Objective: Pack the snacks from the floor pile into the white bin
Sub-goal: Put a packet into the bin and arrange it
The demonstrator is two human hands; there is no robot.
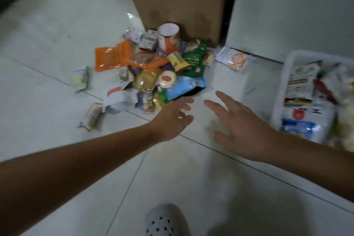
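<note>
A pile of snacks lies on the tiled floor in front of a cardboard box: an orange pouch (111,56), an orange-and-white cup (169,37), a green bag (194,59), a blue packet (184,86) and several small wrappers. The white bin (287,74) stands at the right edge and holds several packets. My left hand (173,119) hovers just below the blue packet, fingers spread, holding nothing. My right hand (239,128) is beside it, between the pile and the bin, fingers straight and empty.
A tall cardboard box (178,0) stands behind the pile, with a pale panel (291,9) to its right. A white packet (232,58) lies apart near the panel's foot. Loose wrappers (90,117) are scattered left of the pile. A perforated shoe (165,220) is at the bottom.
</note>
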